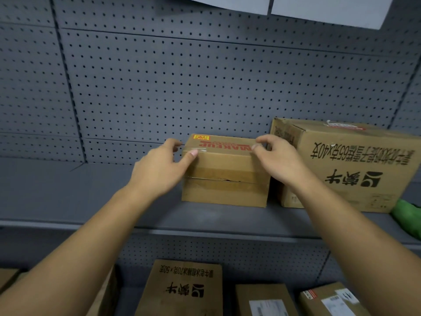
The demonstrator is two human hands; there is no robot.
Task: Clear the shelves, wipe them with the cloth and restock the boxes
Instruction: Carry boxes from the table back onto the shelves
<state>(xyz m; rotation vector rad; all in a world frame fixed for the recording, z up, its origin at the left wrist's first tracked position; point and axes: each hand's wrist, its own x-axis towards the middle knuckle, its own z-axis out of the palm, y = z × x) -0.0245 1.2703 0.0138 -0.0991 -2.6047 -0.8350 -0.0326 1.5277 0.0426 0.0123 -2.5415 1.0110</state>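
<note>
Pegboard (pixel 205 83): it filled the upper frame behind everything, grey and bare of hooks.
Shelf (pixel 68 197): it ran across the middle of the frame, and its left half showed only bare grey surface.
Big box (pixel 355 169): it stood at centre right on the shelf, with its black print upside down to me.
Lower boxes (pixel 182 290): several sat along the bottom of the frame on the shelf below.
Small box (pixel 225 179): it sat on the shelf at frame centre, just left of the big box. I could not tell whether the two touched.
Small box risk: my hold was high on the top corners only. I judged that a quick lift might let it tip forward off the edge onto the lower boxes. The split seam across its front might also give under a squeeze.
Small box axis: its long side ran left to right, along the shelf edge. The taped front faced me, and the red lettering on top read upside down.
Left hand (pixel 159 169): it clasped the box's upper left corner, thumb (pixel 193 153) on the front top edge, fingers curled round the side.
Right hand (pixel 278 160): it gripped the upper right corner, squeezed in beside the big box. My hands were apart, one at each end.
Cloth (pixel 407 217): green and bunched, it lay at the right edge of the frame on the shelf.
</note>
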